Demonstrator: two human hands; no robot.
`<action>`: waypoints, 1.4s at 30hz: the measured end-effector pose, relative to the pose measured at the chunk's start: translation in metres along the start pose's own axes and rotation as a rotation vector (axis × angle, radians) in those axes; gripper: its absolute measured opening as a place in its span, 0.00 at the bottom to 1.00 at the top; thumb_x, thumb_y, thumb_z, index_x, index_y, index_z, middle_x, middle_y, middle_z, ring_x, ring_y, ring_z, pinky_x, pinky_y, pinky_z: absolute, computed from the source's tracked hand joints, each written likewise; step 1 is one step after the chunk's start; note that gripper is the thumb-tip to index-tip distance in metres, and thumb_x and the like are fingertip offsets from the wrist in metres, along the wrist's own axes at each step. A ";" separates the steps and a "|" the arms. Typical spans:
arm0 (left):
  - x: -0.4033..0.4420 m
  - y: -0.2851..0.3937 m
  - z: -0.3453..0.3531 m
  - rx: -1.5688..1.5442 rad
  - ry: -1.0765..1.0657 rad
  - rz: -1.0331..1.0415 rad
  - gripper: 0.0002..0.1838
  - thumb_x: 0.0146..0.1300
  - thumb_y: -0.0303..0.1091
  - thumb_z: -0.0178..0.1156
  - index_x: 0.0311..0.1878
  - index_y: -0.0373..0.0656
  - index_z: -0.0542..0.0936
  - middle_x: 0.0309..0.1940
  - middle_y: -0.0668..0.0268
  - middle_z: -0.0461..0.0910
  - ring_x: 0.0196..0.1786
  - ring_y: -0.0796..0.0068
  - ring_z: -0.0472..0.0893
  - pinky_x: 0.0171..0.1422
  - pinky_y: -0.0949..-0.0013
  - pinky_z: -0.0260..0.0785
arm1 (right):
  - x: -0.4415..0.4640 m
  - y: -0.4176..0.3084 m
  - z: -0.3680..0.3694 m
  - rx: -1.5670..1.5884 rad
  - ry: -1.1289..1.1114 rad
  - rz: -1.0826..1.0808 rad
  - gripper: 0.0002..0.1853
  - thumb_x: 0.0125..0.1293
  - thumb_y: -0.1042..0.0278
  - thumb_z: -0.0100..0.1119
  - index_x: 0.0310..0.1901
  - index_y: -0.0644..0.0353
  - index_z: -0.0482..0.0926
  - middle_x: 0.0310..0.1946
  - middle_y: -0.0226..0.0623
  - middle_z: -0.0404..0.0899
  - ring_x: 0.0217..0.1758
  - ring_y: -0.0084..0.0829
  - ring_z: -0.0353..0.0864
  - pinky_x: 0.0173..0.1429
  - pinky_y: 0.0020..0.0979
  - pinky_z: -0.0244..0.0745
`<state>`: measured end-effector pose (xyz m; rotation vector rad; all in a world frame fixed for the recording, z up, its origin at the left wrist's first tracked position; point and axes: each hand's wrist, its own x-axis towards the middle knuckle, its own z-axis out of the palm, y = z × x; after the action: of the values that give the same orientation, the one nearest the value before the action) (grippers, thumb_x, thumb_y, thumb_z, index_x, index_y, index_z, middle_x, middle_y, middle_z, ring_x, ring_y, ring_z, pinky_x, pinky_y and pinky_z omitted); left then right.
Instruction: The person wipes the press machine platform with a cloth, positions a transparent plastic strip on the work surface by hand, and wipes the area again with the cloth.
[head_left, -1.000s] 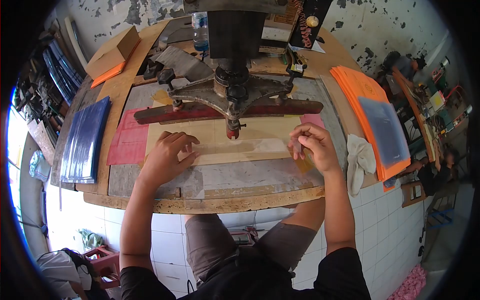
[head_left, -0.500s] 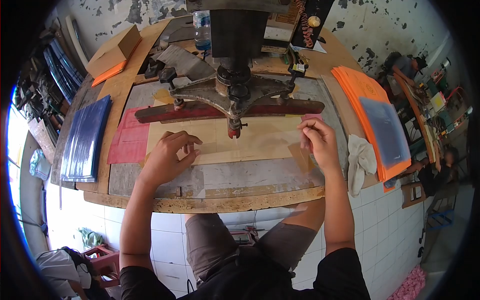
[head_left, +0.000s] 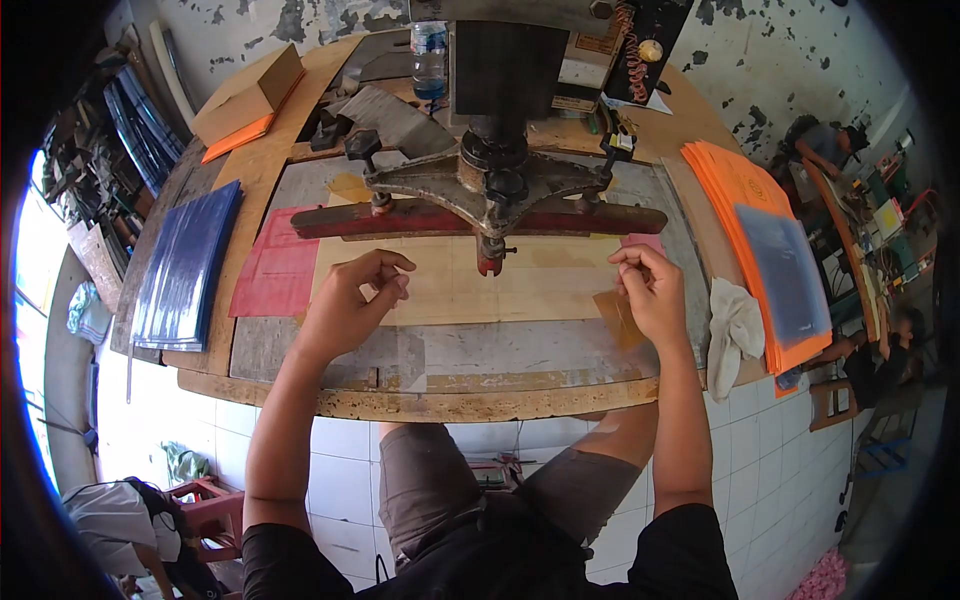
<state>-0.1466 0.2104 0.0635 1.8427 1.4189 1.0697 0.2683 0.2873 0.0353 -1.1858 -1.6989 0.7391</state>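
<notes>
My left hand (head_left: pixel 350 305) is over the left part of a cream board (head_left: pixel 440 285), its fingers curled towards the thumb. Above the board's right end, my right hand (head_left: pixel 651 298) has its thumb and fingertips pinched together. Whatever lies in either pinch is too small or too clear to make out. Between the hands is the press head, with a red-edged bar (head_left: pixel 420 217) crossing above the board. A pink sheet (head_left: pixel 275 265) shows at the board's left, and a brown translucent patch (head_left: pixel 620 320) lies below my right hand.
Blue plastic covers (head_left: pixel 188 265) lie at the left, near a cardboard box (head_left: pixel 245 95). On the right are orange folders (head_left: pixel 735 220) under clear sleeves (head_left: pixel 780 270), and a white cloth (head_left: pixel 733 330). A water bottle (head_left: pixel 430 62) stands behind. Other people are at both sides.
A clear strip seen between my hands one second ago no longer shows there. My right hand has closed into a tighter pinch. The whole view has shifted slightly.
</notes>
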 end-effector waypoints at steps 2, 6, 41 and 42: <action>0.000 -0.003 0.000 0.049 -0.002 0.024 0.10 0.76 0.21 0.66 0.56 0.33 0.88 0.34 0.64 0.88 0.38 0.76 0.87 0.49 0.67 0.81 | -0.001 -0.002 0.000 -0.041 -0.039 -0.020 0.08 0.78 0.80 0.60 0.47 0.65 0.90 0.34 0.30 0.87 0.33 0.17 0.81 0.40 0.26 0.76; 0.000 -0.006 0.000 0.128 0.006 0.044 0.10 0.75 0.22 0.67 0.56 0.36 0.89 0.33 0.65 0.88 0.39 0.75 0.87 0.51 0.66 0.79 | -0.002 -0.010 -0.002 -0.211 -0.118 -0.072 0.07 0.75 0.80 0.61 0.47 0.66 0.89 0.36 0.32 0.88 0.34 0.20 0.82 0.41 0.28 0.77; 0.002 -0.008 0.000 0.394 0.017 0.233 0.09 0.69 0.22 0.65 0.49 0.41 0.89 0.43 0.60 0.90 0.47 0.56 0.90 0.57 0.55 0.81 | -0.002 -0.010 0.000 -0.151 -0.201 -0.128 0.11 0.76 0.85 0.57 0.48 0.66 0.90 0.43 0.36 0.84 0.40 0.29 0.83 0.46 0.30 0.77; 0.002 -0.008 0.000 0.385 0.018 0.229 0.09 0.69 0.22 0.65 0.49 0.41 0.89 0.43 0.60 0.90 0.47 0.56 0.90 0.57 0.55 0.81 | -0.002 -0.010 0.000 -0.148 -0.197 -0.116 0.11 0.76 0.84 0.57 0.48 0.66 0.89 0.43 0.36 0.84 0.41 0.29 0.84 0.46 0.30 0.77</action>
<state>-0.1502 0.2145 0.0572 2.3200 1.5344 0.9693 0.2648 0.2815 0.0436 -1.1329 -1.9982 0.6867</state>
